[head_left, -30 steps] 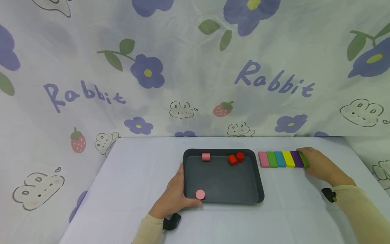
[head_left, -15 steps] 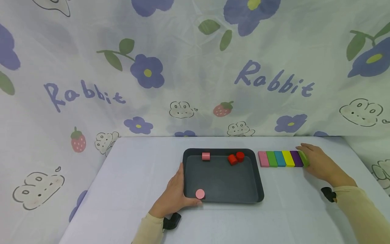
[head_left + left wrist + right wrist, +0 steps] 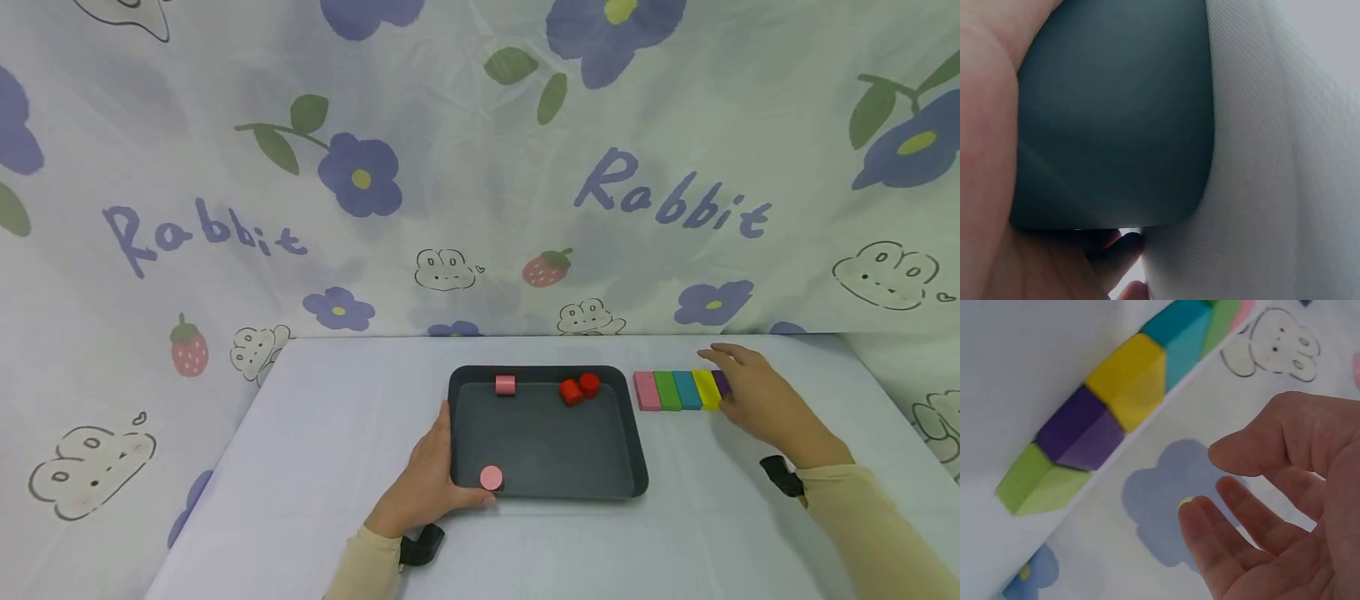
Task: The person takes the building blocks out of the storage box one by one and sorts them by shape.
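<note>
My left hand (image 3: pixel 423 483) lies against the front left corner of a dark grey tray (image 3: pixel 547 492), fingers along its left side and thumb along its front edge. The left wrist view shows the tray wall (image 3: pixel 1116 125) close against the palm. Over the right end of a row of coloured blocks hovers my right hand (image 3: pixel 768 408), holding nothing. The row runs pink (image 3: pixel 647 392), green (image 3: pixel 667 392), blue (image 3: pixel 686 391), yellow (image 3: pixel 706 390), purple (image 3: pixel 1079 434) and light green (image 3: pixel 1041 481). In the head view the hand hides the light green block.
Inside the tray are a pink cylinder (image 3: pixel 506 385) at the back, two red cylinders (image 3: pixel 571 392) at the back right, and a pink cylinder standing on end (image 3: pixel 491 477) at the front left. A patterned cloth (image 3: pixel 480 167) hangs behind the white table (image 3: pixel 322 417).
My right hand has let go of the light green block at the row's end. It has shifted left over the purple block, with its fingers spread. The left hand keeps its place.
</note>
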Action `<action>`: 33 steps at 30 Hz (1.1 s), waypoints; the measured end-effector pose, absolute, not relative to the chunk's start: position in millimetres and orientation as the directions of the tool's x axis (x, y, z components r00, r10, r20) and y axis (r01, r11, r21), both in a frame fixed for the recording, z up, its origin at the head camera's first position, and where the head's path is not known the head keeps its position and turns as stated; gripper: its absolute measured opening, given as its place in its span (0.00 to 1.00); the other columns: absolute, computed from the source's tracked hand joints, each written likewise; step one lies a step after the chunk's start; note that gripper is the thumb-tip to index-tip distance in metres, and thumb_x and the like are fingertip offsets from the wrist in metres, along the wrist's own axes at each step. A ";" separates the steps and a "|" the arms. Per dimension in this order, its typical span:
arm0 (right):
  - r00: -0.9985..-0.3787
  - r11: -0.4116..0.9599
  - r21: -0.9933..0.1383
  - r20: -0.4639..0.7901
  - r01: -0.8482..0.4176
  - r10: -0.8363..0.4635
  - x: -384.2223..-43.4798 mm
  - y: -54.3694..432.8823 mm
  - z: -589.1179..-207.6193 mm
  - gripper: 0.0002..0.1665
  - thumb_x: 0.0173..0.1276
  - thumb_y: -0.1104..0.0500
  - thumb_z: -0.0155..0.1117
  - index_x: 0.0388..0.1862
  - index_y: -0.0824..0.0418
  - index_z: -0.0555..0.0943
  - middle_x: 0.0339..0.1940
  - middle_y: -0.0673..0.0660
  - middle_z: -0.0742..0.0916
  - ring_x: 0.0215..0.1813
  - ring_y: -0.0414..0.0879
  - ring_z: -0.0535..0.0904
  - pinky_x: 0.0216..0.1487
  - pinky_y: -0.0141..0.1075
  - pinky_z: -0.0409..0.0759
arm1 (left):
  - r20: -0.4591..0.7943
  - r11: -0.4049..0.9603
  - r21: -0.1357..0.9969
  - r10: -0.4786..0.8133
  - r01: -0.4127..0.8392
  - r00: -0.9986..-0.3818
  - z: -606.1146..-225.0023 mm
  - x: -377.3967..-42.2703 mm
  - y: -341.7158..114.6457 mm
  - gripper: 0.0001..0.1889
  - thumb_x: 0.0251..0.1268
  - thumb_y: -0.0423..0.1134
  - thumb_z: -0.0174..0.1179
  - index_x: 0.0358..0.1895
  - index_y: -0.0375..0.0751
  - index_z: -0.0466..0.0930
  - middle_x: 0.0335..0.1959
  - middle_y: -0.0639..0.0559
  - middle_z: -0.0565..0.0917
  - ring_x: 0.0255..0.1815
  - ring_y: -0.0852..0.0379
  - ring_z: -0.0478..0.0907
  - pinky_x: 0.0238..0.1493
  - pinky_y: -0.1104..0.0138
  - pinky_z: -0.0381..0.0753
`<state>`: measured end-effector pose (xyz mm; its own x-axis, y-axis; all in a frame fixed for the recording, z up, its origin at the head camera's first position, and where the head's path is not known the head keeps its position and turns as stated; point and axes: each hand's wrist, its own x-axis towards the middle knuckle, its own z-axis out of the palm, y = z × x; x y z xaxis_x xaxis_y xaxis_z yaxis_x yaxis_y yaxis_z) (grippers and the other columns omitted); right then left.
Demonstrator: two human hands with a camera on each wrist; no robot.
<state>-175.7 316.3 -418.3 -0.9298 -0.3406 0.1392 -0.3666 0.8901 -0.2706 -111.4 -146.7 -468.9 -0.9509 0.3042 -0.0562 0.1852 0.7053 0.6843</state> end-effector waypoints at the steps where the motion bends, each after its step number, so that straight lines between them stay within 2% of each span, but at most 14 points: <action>1: -0.931 0.889 -0.278 0.145 -0.364 -0.336 -174.6 313.8 -417.0 0.38 0.52 0.77 0.65 0.66 0.75 0.70 0.66 0.78 0.70 0.64 0.76 0.66 0.61 0.69 0.67 | -0.058 0.705 0.685 0.305 0.184 -0.951 -468.9 -111.4 -146.6 0.78 0.39 0.65 0.79 0.80 0.32 0.28 0.83 0.40 0.40 0.81 0.39 0.45 0.75 0.42 0.51; 9: -0.922 0.873 -0.309 0.215 -0.377 -0.321 -167.5 297.4 -411.0 0.37 0.53 0.76 0.65 0.66 0.77 0.70 0.64 0.78 0.73 0.63 0.75 0.68 0.59 0.67 0.70 | -0.059 0.703 0.688 0.305 0.182 -0.951 -469.0 -111.4 -146.0 0.78 0.40 0.65 0.79 0.80 0.31 0.28 0.83 0.39 0.40 0.81 0.39 0.45 0.75 0.42 0.51; 16: -0.925 0.866 -0.340 0.225 -0.368 -0.305 -163.8 279.2 -406.3 0.36 0.57 0.73 0.66 0.66 0.76 0.70 0.64 0.76 0.74 0.64 0.73 0.68 0.61 0.66 0.70 | -0.050 0.700 0.689 0.305 0.188 -0.951 -468.8 -111.4 -146.3 0.78 0.40 0.65 0.79 0.80 0.31 0.28 0.83 0.40 0.40 0.81 0.40 0.45 0.75 0.42 0.51; 23: -0.917 0.840 -0.385 0.268 -0.384 -0.296 -163.4 263.0 -407.1 0.32 0.61 0.71 0.63 0.66 0.76 0.71 0.63 0.76 0.75 0.65 0.72 0.69 0.61 0.65 0.70 | -0.055 0.701 0.689 0.303 0.183 -0.951 -468.8 -111.3 -146.5 0.78 0.40 0.65 0.79 0.80 0.32 0.28 0.83 0.40 0.40 0.81 0.40 0.45 0.75 0.41 0.51; 33: -0.936 0.827 -0.456 0.274 -0.329 -0.221 -160.8 240.4 -405.5 0.30 0.66 0.66 0.64 0.67 0.74 0.72 0.64 0.75 0.75 0.65 0.70 0.69 0.62 0.64 0.71 | -0.056 0.702 0.688 0.302 0.182 -0.952 -468.1 -110.9 -146.8 0.78 0.40 0.65 0.79 0.80 0.32 0.28 0.83 0.40 0.40 0.81 0.40 0.45 0.75 0.42 0.51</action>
